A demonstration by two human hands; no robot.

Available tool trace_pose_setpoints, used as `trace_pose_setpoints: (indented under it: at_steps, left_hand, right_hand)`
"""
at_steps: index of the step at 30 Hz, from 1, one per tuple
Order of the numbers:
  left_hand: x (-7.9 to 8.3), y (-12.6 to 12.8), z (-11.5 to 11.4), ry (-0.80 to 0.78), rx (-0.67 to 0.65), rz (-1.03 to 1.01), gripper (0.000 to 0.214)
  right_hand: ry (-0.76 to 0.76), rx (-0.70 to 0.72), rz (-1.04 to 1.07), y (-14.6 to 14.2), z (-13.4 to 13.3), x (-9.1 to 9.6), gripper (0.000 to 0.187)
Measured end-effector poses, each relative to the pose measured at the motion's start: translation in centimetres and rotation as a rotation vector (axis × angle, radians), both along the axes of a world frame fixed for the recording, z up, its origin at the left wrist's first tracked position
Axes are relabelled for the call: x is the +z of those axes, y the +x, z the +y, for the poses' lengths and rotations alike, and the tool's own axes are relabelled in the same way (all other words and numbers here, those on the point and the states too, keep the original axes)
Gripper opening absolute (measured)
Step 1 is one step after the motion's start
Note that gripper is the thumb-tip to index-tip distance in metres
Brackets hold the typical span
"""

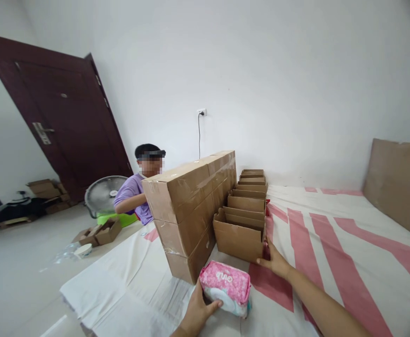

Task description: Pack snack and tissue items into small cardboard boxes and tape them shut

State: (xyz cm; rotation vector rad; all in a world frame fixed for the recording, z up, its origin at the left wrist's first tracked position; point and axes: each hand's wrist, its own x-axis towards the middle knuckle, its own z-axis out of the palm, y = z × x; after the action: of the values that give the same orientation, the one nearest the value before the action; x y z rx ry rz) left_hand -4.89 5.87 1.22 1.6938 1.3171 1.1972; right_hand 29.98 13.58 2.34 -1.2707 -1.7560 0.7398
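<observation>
My left hand grips a pink and white soft pack of tissues or wipes, low in the middle of the head view. My right hand rests its fingers against the near right corner of the nearest open cardboard box. That box heads a row of several open boxes running away from me. To their left stands a stack of taped closed cartons. All of it sits on a white sheet with red stripes.
Another person in a purple shirt sits behind the cartons on the left. Near that person are a floor fan, a green basin and loose boxes. A dark door stands behind. Flat cardboard leans at the right wall.
</observation>
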Motion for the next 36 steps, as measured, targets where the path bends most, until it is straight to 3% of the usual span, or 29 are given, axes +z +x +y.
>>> trace_pose_setpoints:
  at_steps: [5,11,14,17,20,25,36]
  left_hand:
    - [0.2,0.4,-0.1,0.002,0.039,0.035,0.097]
    - [-0.4,0.7,-0.7,0.168,0.153,0.155,0.114]
    - [0.2,1.2,-2.5,0.392,0.248,0.428,0.102]
    - [0.6,2.4,-4.3,0.582,0.156,0.797,0.094]
    - [0.6,3.9,-4.9,0.614,0.093,1.014,0.099]
    - [1.4,5.3,-3.2,0.621,0.162,1.101,0.094]
    - [2.1,7.6,1.2,0.479,0.143,1.075,0.086]
  right_hand:
    - [-0.168,-0.140,-0.382,-0.1,-4.0,0.2,0.104]
    - [-0.187,-0.177,-0.607,-1.0,-6.1,1.2,0.089]
    - [-0.187,-0.187,-0.654,-1.1,-6.2,1.7,0.086]
    - [-0.189,-0.196,-0.681,-1.1,-6.2,1.9,0.085]
    - [-0.190,-0.206,-0.697,-1.2,-6.2,1.9,0.084]
    - [-0.192,-0.211,-0.701,-1.2,-6.4,1.8,0.084]
    - [-0.150,-0.205,-0.696,-1.0,-6.6,2.0,0.075]
